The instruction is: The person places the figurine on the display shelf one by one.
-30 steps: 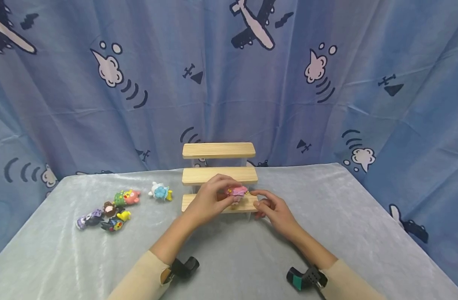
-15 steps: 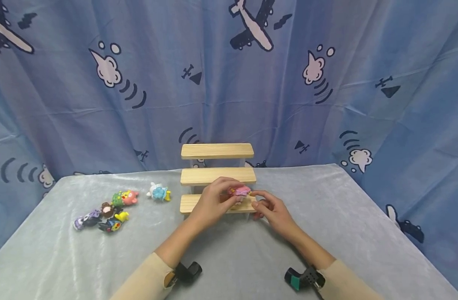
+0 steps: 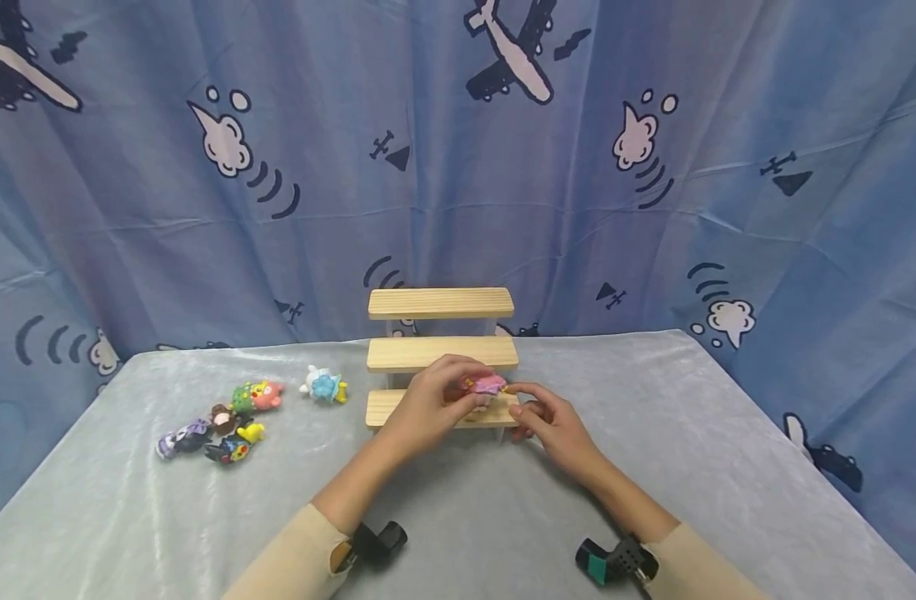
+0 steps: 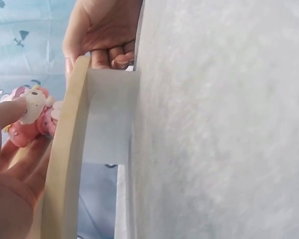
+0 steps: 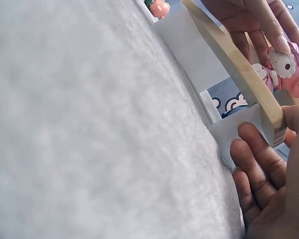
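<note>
1. No letters, numbers or brand names can be read in any view.
2. Blue curtain [image 3: 458, 200]: printed drawings only — planes [image 3: 513, 52], puffs [image 3: 225, 145] and curved strokes [image 3: 275, 187] — with no legible wording.
3. Wooden shelf [image 3: 441, 304]: plain grain, nothing readable.
4. Pink figurine [image 3: 489, 384]: no legible mark on its visible sides.
5. Right wrist device [image 3: 617, 561]: a green patch [image 3: 596, 569] — any lettering too small to tell.

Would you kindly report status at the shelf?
Left hand pinching pink toy at bottom board. Right hand holding that board's right end. Other toys off left, nothing visibly blocking.
</note>
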Action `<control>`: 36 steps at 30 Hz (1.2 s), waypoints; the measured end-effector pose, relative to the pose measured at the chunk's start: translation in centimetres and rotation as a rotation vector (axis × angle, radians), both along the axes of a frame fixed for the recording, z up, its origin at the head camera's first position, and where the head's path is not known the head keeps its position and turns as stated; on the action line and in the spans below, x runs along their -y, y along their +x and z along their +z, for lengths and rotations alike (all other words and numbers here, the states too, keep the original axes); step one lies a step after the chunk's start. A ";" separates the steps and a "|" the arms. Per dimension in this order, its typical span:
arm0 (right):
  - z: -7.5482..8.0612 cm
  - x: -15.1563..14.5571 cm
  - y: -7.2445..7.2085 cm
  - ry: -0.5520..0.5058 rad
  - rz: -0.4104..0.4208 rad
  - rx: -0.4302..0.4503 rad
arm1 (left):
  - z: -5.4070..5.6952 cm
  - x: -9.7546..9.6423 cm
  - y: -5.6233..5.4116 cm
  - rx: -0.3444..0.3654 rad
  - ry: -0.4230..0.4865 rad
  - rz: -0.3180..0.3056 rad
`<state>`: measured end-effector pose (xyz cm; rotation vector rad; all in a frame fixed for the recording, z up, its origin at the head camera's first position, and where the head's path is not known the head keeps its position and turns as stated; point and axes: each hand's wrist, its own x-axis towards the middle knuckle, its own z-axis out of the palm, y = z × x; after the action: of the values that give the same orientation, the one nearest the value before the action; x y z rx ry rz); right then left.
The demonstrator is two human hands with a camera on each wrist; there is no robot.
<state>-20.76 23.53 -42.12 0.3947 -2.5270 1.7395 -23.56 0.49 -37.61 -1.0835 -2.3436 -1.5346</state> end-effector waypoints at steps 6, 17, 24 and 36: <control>0.0 0.0 0.0 0.004 0.004 -0.001 | 0.3 0.5 -0.2 -0.007 -0.033 0.003; -0.2 0.1 -0.1 -0.009 0.024 -0.006 | 0.6 1.2 -0.1 -0.011 -0.058 -0.019; 0.3 0.1 -0.4 0.003 0.013 -0.025 | 1.2 1.4 -0.3 -0.013 -0.093 -0.007; 0.1 0.1 -0.1 0.010 -0.007 0.005 | 2.2 3.6 -0.1 -0.019 -0.132 0.080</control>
<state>-20.85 23.40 -42.01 0.3819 -2.5387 1.7286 -23.63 -3.07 -35.42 -1.0119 -2.4734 -1.3539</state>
